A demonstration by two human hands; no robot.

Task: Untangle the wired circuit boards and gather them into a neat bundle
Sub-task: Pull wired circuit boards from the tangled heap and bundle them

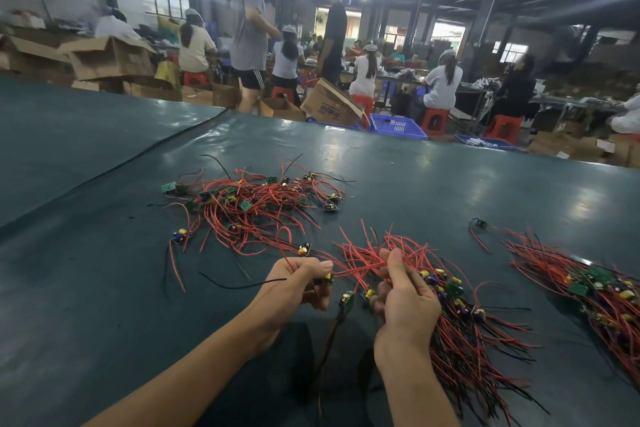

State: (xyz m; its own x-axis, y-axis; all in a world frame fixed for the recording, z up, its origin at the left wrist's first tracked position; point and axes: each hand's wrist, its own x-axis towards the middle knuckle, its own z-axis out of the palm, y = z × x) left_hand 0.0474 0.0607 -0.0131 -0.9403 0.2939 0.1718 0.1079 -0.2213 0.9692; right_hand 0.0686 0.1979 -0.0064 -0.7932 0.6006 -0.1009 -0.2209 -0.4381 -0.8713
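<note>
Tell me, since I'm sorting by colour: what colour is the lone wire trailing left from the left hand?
Black, seen in the head view: the wire trails from the left hand.

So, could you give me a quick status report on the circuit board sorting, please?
Left hand shut on one wired board. Right hand shut on the gathered bundle. Tangled pile still waiting beyond; finished bundle far right. Nothing blocking.

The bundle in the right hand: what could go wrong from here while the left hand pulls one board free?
1. The left hand pinches a small circuit board whose red wires run into the bundle held by the right hand; a hard pull might tighten the knot or strain the wire joints.
2. A green board dangles between the hands and could snag.
</note>
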